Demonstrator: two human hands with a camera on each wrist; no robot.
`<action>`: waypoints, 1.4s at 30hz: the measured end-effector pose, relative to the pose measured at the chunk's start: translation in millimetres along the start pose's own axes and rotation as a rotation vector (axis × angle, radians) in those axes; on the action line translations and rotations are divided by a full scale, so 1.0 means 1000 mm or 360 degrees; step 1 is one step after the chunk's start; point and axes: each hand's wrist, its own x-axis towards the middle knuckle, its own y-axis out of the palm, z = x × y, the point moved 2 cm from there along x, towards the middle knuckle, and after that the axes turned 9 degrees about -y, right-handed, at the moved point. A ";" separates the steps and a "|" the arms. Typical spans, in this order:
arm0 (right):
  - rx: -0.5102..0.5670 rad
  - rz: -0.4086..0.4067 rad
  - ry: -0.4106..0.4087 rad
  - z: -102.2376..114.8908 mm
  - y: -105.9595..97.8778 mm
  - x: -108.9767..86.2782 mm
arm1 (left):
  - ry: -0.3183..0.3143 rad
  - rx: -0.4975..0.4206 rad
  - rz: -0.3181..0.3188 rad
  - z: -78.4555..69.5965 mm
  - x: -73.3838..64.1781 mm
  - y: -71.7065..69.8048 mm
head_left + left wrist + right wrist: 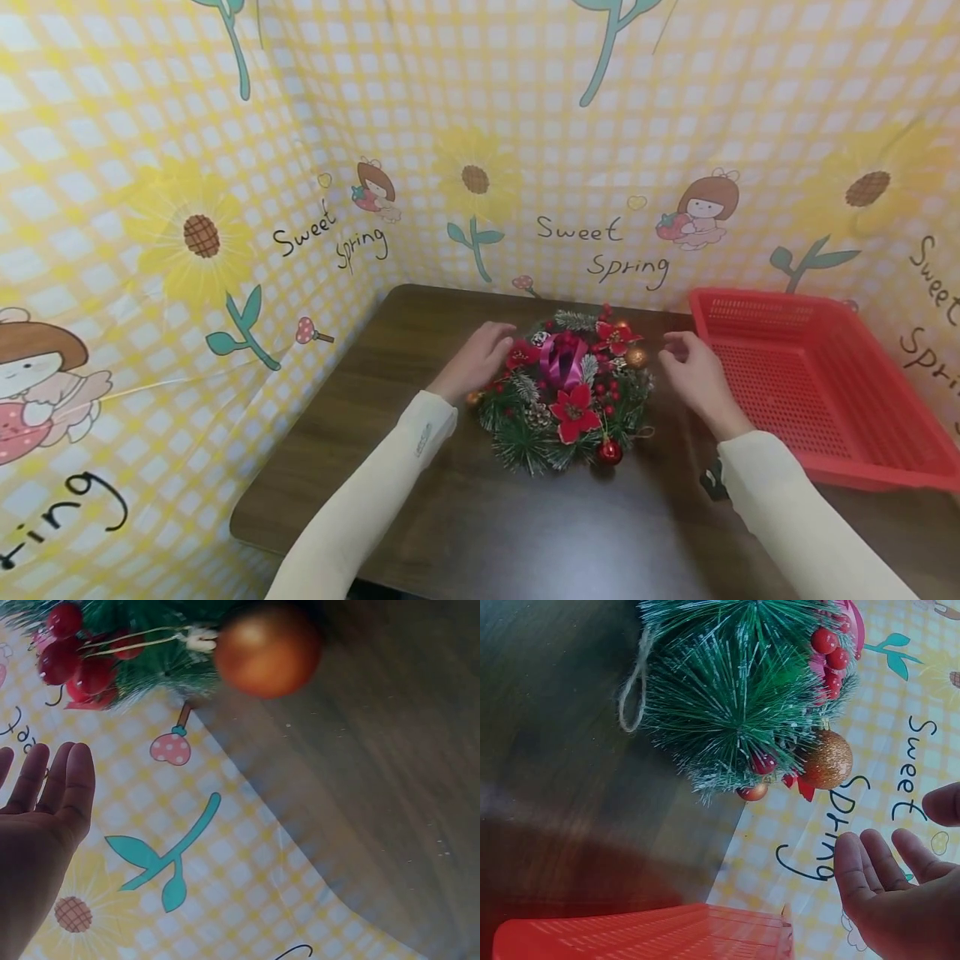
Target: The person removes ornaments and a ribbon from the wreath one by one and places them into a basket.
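A Christmas wreath (pixel 528 446) of green pine sprigs lies on the dark wooden table, with red poinsettias, berries, pinecones and baubles on it. Glossy magenta ribbon (pixel 562 360) sits in its middle. My left hand (pixel 477 357) hovers at the wreath's left side, fingers relaxed and holding nothing. On the other side, my right hand (pixel 699 379) is raised apart from the wreath, its fingers loosely bent around nothing. The left wrist view shows an orange-gold bauble (pixel 268 649) beside red berries (pixel 94 673). A glittery gold bauble (pixel 827 760) and a twine loop (pixel 634 697) show in the right wrist view.
A red plastic basket (pixel 862 477) with perforated sides stands on the table (pixel 352 467) to the right, close beside my right hand. Yellow checked cloth (pixel 420 100) printed with sunflowers hangs behind and to the left, along the table's edges.
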 end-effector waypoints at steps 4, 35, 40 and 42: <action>-0.0023 0.0007 -0.0027 -0.003 0.001 0.000 | -0.0028 -0.0028 0.0003 0.005 -0.006 0.002; -0.0291 0.0188 -0.0286 0.012 0.028 0.029 | -0.0181 -0.0017 0.0098 0.030 -0.016 0.018; -0.0438 0.0312 -0.0296 0.018 0.034 0.039 | -0.0176 -0.0014 0.0121 0.033 -0.017 0.021; -0.0491 0.0388 -0.0267 0.020 0.036 0.043 | -0.0161 -0.0006 0.0125 0.033 -0.017 0.022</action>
